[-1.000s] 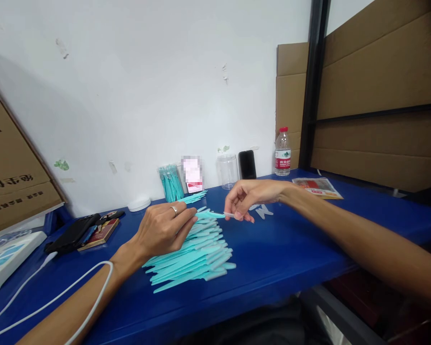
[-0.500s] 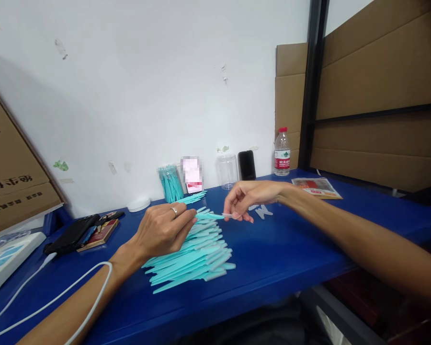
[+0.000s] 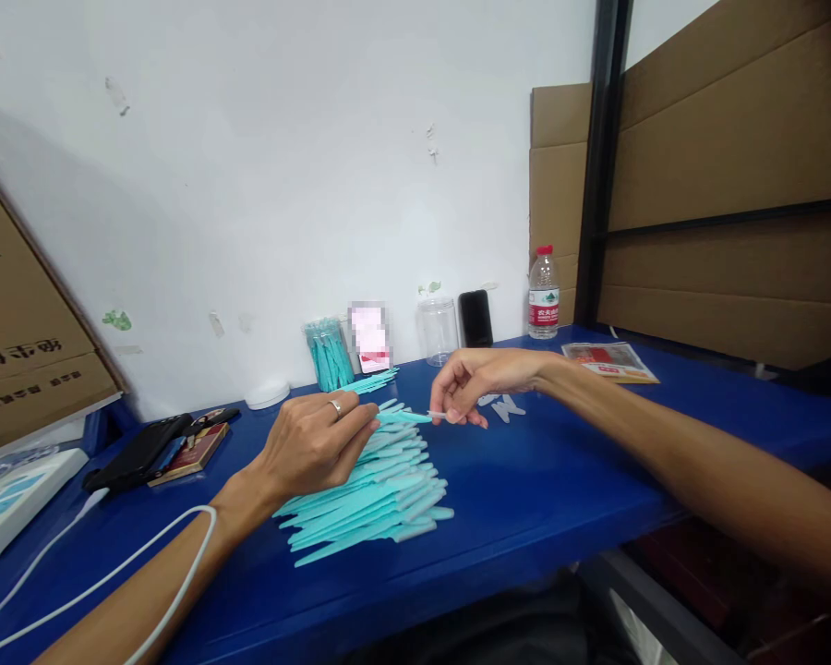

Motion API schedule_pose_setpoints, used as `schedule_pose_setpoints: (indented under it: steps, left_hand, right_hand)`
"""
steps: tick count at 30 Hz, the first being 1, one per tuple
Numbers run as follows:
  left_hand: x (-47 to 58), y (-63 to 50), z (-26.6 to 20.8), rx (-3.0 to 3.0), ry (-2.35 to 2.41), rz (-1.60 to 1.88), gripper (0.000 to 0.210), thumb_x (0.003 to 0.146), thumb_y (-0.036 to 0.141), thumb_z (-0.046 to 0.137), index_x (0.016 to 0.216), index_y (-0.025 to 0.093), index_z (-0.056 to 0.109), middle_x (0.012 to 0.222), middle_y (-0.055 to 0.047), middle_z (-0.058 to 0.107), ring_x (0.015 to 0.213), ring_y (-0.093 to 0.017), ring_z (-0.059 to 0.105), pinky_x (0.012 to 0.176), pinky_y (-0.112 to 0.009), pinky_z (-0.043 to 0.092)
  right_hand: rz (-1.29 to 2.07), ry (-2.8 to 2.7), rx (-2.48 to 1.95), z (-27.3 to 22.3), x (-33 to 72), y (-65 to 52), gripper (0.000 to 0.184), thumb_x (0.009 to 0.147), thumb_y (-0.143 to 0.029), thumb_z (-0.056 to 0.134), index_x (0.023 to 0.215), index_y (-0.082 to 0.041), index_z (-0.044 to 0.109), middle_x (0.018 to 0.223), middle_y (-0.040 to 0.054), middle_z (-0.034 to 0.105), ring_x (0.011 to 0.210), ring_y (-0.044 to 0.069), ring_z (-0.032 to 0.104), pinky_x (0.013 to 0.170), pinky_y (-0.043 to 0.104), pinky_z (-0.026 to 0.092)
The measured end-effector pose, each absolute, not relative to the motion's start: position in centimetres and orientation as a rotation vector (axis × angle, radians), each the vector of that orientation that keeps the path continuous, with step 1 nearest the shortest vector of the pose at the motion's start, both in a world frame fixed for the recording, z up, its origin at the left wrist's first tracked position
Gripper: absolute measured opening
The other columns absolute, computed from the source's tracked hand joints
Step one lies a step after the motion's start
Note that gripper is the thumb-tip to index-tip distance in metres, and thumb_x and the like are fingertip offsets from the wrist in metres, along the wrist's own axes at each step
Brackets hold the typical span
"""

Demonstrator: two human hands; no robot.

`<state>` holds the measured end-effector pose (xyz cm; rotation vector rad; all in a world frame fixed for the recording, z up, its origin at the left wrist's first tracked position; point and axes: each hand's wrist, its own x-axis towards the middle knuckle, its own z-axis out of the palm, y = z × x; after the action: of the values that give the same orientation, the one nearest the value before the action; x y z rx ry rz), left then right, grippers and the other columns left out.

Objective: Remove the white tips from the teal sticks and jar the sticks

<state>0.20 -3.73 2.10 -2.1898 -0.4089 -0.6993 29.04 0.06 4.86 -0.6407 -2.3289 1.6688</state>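
Note:
My left hand [image 3: 322,439], a ring on one finger, pinches a slim teal interdental brush [image 3: 408,417] that points right. Between thumb and fingertips, my right hand [image 3: 467,388] grips a small translucent cap [image 3: 438,415] right at the brush's tip. Whether the tip is inside the cap is too small to tell. Below both hands lies a pile of teal interdental brushes [image 3: 367,508], with pale caps on their right ends. Several loose translucent caps [image 3: 509,408] are on the table behind my right hand.
Along the wall stand a jar packed with teal brushes [image 3: 330,356], a lit phone [image 3: 371,337], a clear jar [image 3: 439,332], a black phone [image 3: 475,319] and a water bottle [image 3: 544,296]. A white lid [image 3: 268,395] and black pouch [image 3: 138,451] lie left. A white cable [image 3: 208,536] crosses my left forearm.

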Motion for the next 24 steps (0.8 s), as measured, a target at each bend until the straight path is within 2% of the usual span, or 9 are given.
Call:
schedule_pose_setpoints:
  steps: [13, 18, 22, 24]
  left_hand:
    - [0.28, -3.85, 2.05, -2.232, -0.397, -0.765, 0.013, 0.087, 0.017, 0.056, 0.098, 0.016, 0.061, 0.070, 0.000, 0.061, 0.059, -0.013, 0.056, 0.051, -0.027, 0.039]
    - [0.25, -3.77, 2.08, -2.234, -0.413, -0.763, 0.013, 0.087, 0.018, 0.054, 0.097, 0.016, 0.062, 0.069, 0.000, 0.061, 0.059, -0.013, 0.056, 0.050, -0.027, 0.040]
    - [0.27, -3.66, 2.06, -2.249, -0.436, -0.745, 0.014, 0.087, 0.019, 0.053, 0.097, 0.016, 0.063, 0.068, 0.000, 0.060, 0.058, -0.013, 0.056, 0.050, -0.026, 0.040]
    - [0.32, -3.60, 2.04, -2.252, -0.437, -0.741, 0.014, 0.088, 0.019, 0.053, 0.097, 0.016, 0.062, 0.068, 0.000, 0.060, 0.058, -0.013, 0.057, 0.050, -0.026, 0.040]
  right_hand:
    - [1.589, -2.260, -0.702, 4.97, 28.94, -0.10, 0.022, 0.072, -0.022, 0.075, 0.089, -0.012, 0.065, 0.068, -0.0011, 0.063, 0.056, 0.009, 0.059, 0.055, 0.024, 0.051]
    - [1.593, -2.276, -0.659, 5.04, 29.05, -0.05, 0.018, 0.075, -0.019, 0.067, 0.091, -0.012, 0.064, 0.074, 0.0017, 0.065, 0.060, 0.011, 0.060, 0.057, 0.025, 0.051]
    - [1.535, -2.274, -0.667, 5.11, 28.78, -0.38, 0.008, 0.079, -0.017, 0.056, 0.084, -0.014, 0.061, 0.068, 0.0003, 0.063, 0.050, 0.007, 0.053, 0.045, 0.019, 0.040]
    - [1.466, -2.298, -0.697, 5.18, 28.70, -0.57, 0.007, 0.082, -0.020, 0.056, 0.082, -0.015, 0.060, 0.064, -0.0007, 0.060, 0.047, 0.006, 0.048, 0.041, 0.018, 0.033]
